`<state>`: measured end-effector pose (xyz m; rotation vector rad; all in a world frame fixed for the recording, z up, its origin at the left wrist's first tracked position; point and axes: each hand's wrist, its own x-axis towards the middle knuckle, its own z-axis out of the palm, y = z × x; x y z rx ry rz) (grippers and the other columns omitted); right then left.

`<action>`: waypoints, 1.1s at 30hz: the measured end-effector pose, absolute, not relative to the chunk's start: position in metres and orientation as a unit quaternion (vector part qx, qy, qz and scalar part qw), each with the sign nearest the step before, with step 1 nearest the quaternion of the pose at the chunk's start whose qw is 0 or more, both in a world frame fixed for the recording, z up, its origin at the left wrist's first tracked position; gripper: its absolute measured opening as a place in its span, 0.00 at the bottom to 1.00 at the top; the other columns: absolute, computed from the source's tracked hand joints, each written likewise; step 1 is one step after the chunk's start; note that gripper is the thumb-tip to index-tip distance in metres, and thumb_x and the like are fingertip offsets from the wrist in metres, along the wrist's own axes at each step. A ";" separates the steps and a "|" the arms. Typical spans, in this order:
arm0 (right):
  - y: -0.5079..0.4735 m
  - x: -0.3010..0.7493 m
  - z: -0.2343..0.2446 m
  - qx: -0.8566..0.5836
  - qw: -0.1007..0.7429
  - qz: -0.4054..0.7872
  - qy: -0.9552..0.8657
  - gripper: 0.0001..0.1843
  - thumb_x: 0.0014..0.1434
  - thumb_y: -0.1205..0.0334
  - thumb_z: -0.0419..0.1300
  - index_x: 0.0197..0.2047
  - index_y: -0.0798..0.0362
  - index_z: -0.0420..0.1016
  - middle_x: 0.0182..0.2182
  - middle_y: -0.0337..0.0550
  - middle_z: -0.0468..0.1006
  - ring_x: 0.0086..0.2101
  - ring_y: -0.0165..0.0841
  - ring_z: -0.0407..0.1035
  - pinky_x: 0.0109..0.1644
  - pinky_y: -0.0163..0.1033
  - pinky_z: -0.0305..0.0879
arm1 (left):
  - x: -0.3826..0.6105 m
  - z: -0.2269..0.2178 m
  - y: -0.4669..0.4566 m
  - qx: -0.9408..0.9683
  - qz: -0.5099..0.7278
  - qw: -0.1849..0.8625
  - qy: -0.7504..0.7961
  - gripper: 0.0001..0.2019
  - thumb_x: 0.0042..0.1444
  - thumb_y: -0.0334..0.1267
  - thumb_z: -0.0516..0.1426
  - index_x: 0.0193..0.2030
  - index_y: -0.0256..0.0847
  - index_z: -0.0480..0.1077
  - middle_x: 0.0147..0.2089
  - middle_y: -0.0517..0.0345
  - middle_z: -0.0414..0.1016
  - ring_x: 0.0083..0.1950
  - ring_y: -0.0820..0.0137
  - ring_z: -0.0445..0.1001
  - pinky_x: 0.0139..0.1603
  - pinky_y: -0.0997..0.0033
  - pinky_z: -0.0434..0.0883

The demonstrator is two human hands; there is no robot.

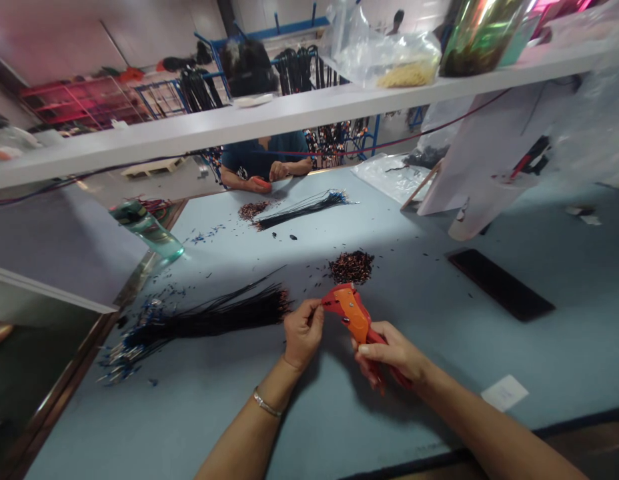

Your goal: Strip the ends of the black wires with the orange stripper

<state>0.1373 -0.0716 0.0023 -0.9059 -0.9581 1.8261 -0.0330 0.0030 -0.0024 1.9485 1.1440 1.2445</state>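
My right hand (387, 357) is wrapped around the red handles of an orange-and-red wire stripper (353, 313), whose jaws point up and to the left. At those jaws, my left hand (303, 331) is closed in a pinch; what lies between its fingertips is too small to make out. To the left of that hand lies a bundle of thin black wires (214, 319), with blue and silvery ends at its far left and coppery ends near the hand. Just beyond the stripper is a pile of small black and copper-coloured bits (351, 267).
Across the blue-grey table (204, 427) a co-worker's hands (269, 177) hold a red tool, near another wire bundle (304, 210). A black phone (499, 283) and white paper slip (505, 393) lie right. A bottle (154, 233) stands left. A white shelf (299, 110) spans above.
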 end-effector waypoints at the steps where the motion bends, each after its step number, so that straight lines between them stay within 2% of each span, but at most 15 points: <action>1: -0.072 0.137 0.002 -0.366 0.429 0.729 -0.388 0.17 0.49 0.52 0.65 0.31 0.57 0.67 0.15 0.35 0.69 0.13 0.27 0.64 0.13 0.30 0.61 | -0.033 -0.003 0.003 0.726 0.463 0.276 0.427 0.11 0.57 0.37 0.53 0.32 0.36 0.75 0.22 0.62 0.70 0.22 0.77 0.64 0.25 0.81 0.62; 6: -0.072 0.135 0.001 -0.378 0.421 0.718 -0.404 0.17 0.50 0.51 0.64 0.29 0.56 0.66 0.14 0.35 0.69 0.12 0.26 0.62 0.13 0.29 0.60 | -0.033 -0.006 0.006 0.725 0.453 0.287 0.434 0.11 0.57 0.37 0.52 0.33 0.36 0.74 0.23 0.61 0.71 0.23 0.76 0.65 0.27 0.80 0.62; 10: -0.071 0.129 0.000 -0.412 0.450 0.688 -0.393 0.19 0.50 0.50 0.63 0.23 0.54 0.61 0.12 0.30 0.63 0.10 0.23 0.57 0.10 0.27 0.54 | -0.032 -0.007 0.009 0.712 0.457 0.310 0.433 0.11 0.57 0.38 0.53 0.32 0.36 0.74 0.23 0.61 0.71 0.24 0.76 0.65 0.28 0.80 0.63; 16: -0.066 0.131 -0.001 -0.406 0.448 0.703 -0.374 0.18 0.48 0.50 0.64 0.26 0.53 0.62 0.13 0.30 0.64 0.11 0.24 0.59 0.11 0.28 0.56 | -0.033 -0.008 0.012 0.701 0.452 0.327 0.445 0.11 0.57 0.39 0.53 0.32 0.36 0.74 0.25 0.60 0.72 0.26 0.75 0.67 0.29 0.79 0.64; 19: -0.063 0.140 0.000 -0.410 0.480 0.706 -0.320 0.16 0.47 0.53 0.65 0.28 0.54 0.64 0.16 0.31 0.66 0.13 0.24 0.60 0.15 0.30 0.61 | -0.034 -0.006 0.014 0.689 0.454 0.320 0.466 0.11 0.55 0.40 0.54 0.31 0.36 0.74 0.23 0.61 0.70 0.25 0.75 0.65 0.29 0.79 0.63; 22: -0.061 0.148 0.002 -0.387 0.513 0.714 -0.277 0.16 0.47 0.55 0.65 0.34 0.55 0.67 0.22 0.36 0.70 0.20 0.29 0.67 0.21 0.34 0.67 | -0.034 -0.004 0.015 0.671 0.465 0.328 0.475 0.11 0.54 0.41 0.56 0.29 0.36 0.73 0.23 0.62 0.69 0.25 0.76 0.63 0.28 0.80 0.62; 24: -0.060 0.150 0.003 -0.373 0.524 0.712 -0.282 0.17 0.47 0.56 0.65 0.38 0.54 0.68 0.27 0.39 0.72 0.26 0.32 0.71 0.26 0.36 0.68 | -0.034 -0.003 0.014 0.665 0.468 0.337 0.475 0.10 0.53 0.41 0.56 0.29 0.36 0.73 0.22 0.63 0.68 0.24 0.76 0.62 0.27 0.80 0.61; 27: -0.061 0.151 0.004 -0.378 0.507 0.697 -0.340 0.18 0.48 0.55 0.65 0.40 0.54 0.67 0.30 0.41 0.72 0.28 0.32 0.70 0.30 0.38 0.68 | -0.034 -0.003 0.013 0.663 0.468 0.343 0.474 0.09 0.52 0.40 0.57 0.29 0.36 0.73 0.21 0.63 0.67 0.23 0.77 0.61 0.26 0.80 0.60; 30: -0.063 0.151 0.008 -0.406 0.479 0.626 -0.462 0.18 0.51 0.53 0.62 0.41 0.55 0.67 0.30 0.42 0.71 0.29 0.33 0.68 0.31 0.38 0.66 | -0.034 -0.003 0.012 0.662 0.465 0.358 0.466 0.09 0.53 0.40 0.57 0.29 0.36 0.73 0.22 0.63 0.67 0.24 0.77 0.61 0.26 0.80 0.60; 33: -0.065 0.151 0.011 -0.490 0.456 0.426 -0.609 0.13 0.54 0.57 0.59 0.40 0.54 0.67 0.30 0.41 0.71 0.29 0.32 0.66 0.34 0.38 0.64 | -0.033 -0.003 0.011 0.664 0.455 0.385 0.451 0.09 0.53 0.40 0.56 0.29 0.36 0.74 0.23 0.62 0.69 0.25 0.76 0.63 0.27 0.79 0.62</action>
